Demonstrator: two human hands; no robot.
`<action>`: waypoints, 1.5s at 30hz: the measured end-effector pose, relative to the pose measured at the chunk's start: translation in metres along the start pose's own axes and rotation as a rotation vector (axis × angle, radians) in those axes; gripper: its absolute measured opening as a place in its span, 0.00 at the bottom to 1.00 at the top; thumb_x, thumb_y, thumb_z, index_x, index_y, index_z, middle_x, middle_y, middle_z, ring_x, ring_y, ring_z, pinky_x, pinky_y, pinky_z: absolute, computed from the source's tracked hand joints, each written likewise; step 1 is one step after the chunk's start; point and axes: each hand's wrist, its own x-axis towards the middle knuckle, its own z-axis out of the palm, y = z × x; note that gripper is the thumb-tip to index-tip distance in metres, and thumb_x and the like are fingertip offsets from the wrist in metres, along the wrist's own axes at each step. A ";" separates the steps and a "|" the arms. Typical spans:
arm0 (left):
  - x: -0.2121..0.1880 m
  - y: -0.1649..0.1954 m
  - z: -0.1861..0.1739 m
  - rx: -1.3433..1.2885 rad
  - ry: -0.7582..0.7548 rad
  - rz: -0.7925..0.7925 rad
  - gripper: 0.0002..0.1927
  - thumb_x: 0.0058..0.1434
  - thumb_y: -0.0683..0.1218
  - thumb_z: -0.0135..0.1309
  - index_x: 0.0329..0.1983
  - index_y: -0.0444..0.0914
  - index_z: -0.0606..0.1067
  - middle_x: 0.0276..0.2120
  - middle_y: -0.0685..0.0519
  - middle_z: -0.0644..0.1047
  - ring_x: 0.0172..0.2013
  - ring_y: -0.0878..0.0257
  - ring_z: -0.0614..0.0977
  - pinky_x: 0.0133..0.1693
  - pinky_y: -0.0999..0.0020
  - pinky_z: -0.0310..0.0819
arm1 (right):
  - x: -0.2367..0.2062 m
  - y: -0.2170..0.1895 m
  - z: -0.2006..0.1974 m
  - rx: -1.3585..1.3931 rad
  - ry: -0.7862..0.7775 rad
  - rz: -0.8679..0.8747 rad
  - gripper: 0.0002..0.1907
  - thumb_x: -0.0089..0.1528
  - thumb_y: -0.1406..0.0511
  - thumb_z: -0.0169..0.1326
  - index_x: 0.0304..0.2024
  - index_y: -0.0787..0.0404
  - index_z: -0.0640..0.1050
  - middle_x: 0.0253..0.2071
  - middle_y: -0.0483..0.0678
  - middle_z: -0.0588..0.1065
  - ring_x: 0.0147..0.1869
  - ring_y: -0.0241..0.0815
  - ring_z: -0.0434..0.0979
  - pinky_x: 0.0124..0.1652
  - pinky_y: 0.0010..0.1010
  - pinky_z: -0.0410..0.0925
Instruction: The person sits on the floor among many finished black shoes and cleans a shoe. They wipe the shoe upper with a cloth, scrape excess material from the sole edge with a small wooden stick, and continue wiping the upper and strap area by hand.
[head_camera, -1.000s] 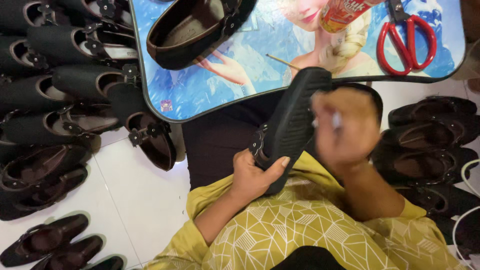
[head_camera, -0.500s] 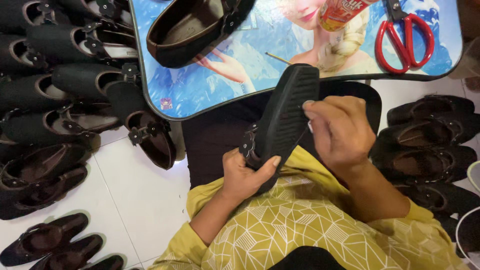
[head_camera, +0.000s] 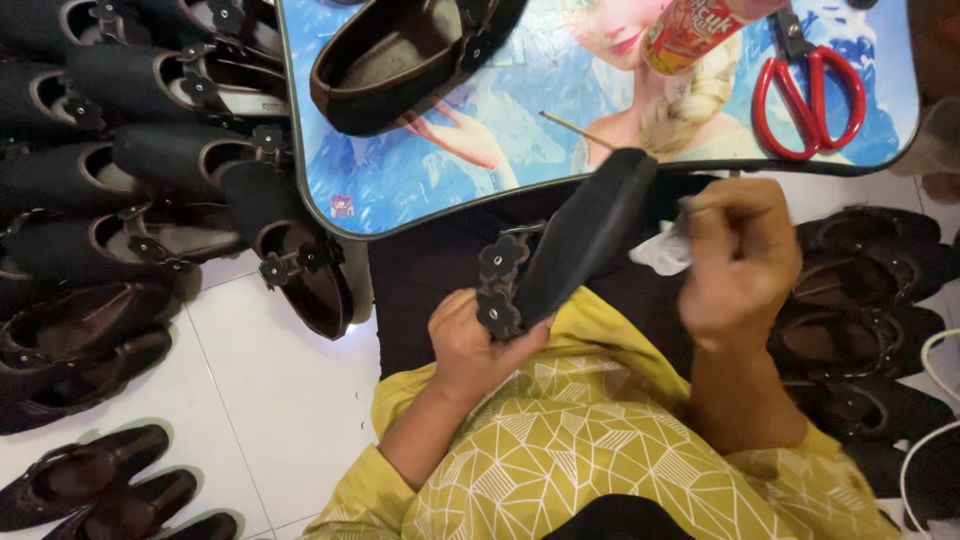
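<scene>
- Left hand (head_camera: 468, 345) was wrapped round the heel end of a black flat shoe (head_camera: 575, 240), thumb up by the two flower trims (head_camera: 498, 285) on its strap. Def gripping it.
- The shoe was held up over the person's lap, tilted, sole side toward the cam, toe pointing up-right and almost touching the edge of the lap table (head_camera: 400, 180).
- Right hand (head_camera: 738, 262) was curled shut just right of the shoe's toe, pinching a small white cloth or tissue (head_camera: 662, 252). Couldn't tell if anything else was in that fist, fingers hid it.
- The cloth sat btwn the right hand and the shoe, close to the sole; touching or not, can't say.
- On the table, which had a blue cartoon print: another dark shoe (head_camera: 400, 60) lying open side up near the far edge, red-handled scissors (head_camera: 808, 85) at the right, an orange-red can or tube (head_camera: 690, 35) cut off by the frame, and a thin wooden stick (head_camera: 578, 130) just above the held shoe's toe.
- Left of the person, rows of black shoes (head_camera: 130, 170) w/ the same flower trim were stacked on the white tile floor (head_camera: 280, 400).
- More dark shoes (head_camera: 860, 300) were piled on the right side, beside the right arm.
- Person wore a yellow top (head_camera: 560, 460) w/ a white line pattern.
</scene>
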 end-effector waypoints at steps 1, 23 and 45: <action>-0.002 -0.004 0.001 0.076 0.016 0.068 0.17 0.51 0.52 0.71 0.25 0.38 0.75 0.24 0.51 0.76 0.27 0.54 0.78 0.29 0.59 0.68 | 0.002 0.004 0.002 0.245 -0.063 -0.009 0.01 0.74 0.72 0.53 0.47 0.63 0.74 0.44 0.51 0.73 0.43 0.41 0.68 0.44 0.31 0.63; -0.030 -0.008 -0.056 0.150 0.329 -0.097 0.04 0.67 0.41 0.57 0.44 0.40 0.78 0.45 0.56 0.83 0.41 0.61 0.80 0.51 0.65 0.74 | 0.022 0.053 0.065 0.608 -0.334 -0.283 0.07 0.82 0.64 0.47 0.53 0.58 0.64 0.52 0.51 0.72 0.52 0.44 0.75 0.55 0.39 0.73; -0.067 -0.050 -0.086 -1.561 0.050 -0.923 0.46 0.70 0.75 0.31 0.73 0.35 0.65 0.61 0.41 0.75 0.58 0.51 0.79 0.61 0.55 0.74 | -0.010 0.005 0.189 0.088 -0.931 -0.606 0.03 0.67 0.72 0.55 0.42 0.67 0.74 0.60 0.60 0.65 0.46 0.38 0.71 0.47 0.27 0.66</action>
